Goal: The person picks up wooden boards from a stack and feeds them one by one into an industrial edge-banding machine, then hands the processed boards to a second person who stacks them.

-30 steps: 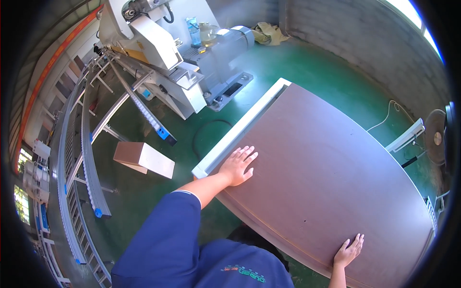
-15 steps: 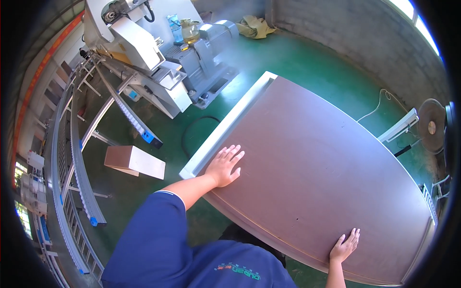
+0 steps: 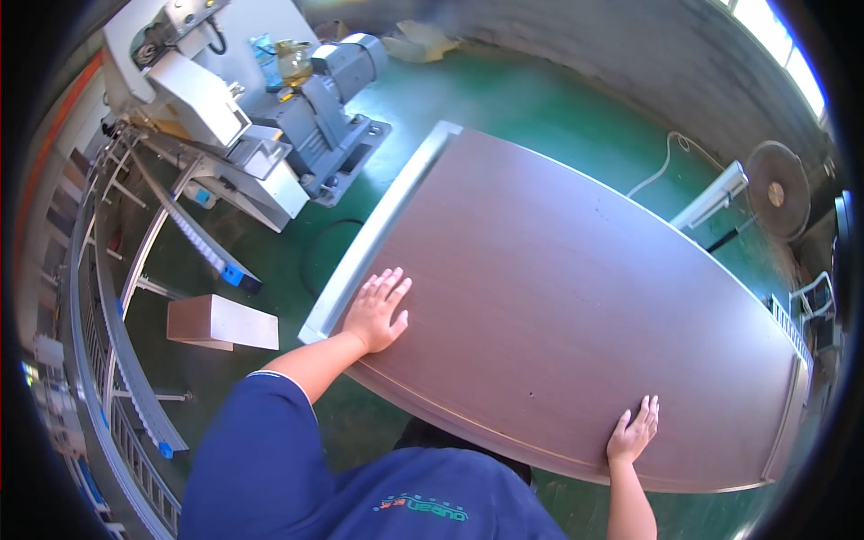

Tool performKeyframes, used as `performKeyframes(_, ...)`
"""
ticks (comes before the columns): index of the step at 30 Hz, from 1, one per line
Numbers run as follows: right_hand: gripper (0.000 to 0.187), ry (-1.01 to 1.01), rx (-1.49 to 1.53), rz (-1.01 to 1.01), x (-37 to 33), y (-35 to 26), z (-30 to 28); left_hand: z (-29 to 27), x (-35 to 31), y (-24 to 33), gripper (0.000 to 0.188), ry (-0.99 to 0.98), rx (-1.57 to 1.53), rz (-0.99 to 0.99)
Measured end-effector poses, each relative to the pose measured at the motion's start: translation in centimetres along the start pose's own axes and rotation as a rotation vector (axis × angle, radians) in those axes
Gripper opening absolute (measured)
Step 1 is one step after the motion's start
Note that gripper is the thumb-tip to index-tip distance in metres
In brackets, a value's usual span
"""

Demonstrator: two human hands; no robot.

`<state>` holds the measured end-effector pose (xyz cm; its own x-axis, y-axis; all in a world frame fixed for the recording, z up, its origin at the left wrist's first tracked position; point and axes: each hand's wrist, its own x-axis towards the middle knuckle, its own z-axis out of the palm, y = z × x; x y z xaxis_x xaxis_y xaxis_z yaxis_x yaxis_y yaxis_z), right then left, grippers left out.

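A large brown panel (image 3: 540,270) lies flat in front of me, with a pale metal strip (image 3: 382,234) along its left end. Near its left front corner, my left hand (image 3: 376,315) rests palm down on the surface, fingers spread. My right hand (image 3: 633,436) lies on the panel by the front edge, farther right, with its fingers stretched out and close together. Neither hand holds anything. A small dark mark (image 3: 531,394) shows on the surface between them. What carries the panel is mostly hidden beneath it.
Left of the panel, a box-shaped brown and white piece (image 3: 243,322) stands on the green floor (image 3: 504,99). Roller conveyor rails (image 3: 126,360) curve along the left. A machine with a grey motor (image 3: 346,67) stands far left; a round fan (image 3: 778,191) is at the far right.
The whole view has shifted, so the panel, machine and floor items sit farther left in the picture. Both hands stay flat on the panel in about the same places.
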<state>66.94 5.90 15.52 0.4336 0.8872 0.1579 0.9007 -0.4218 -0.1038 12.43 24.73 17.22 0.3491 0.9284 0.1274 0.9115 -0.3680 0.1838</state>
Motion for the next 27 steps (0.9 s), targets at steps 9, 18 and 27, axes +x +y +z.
performKeyframes(9,0.055,0.01,0.033,0.006,0.2,-0.1,-0.4,0.8,0.7,0.2,0.061,-0.025,0.031,0.003)
performKeyframes(18,0.054,-0.011,0.02,0.022,0.4,0.1,-0.3,0.9,0.8,0.6,0.061,-0.047,0.031,0.001)
performKeyframes(27,0.058,-0.013,0.037,0.024,0.6,-0.4,0.1,0.7,0.8,0.0,0.059,-0.031,0.051,0.013)
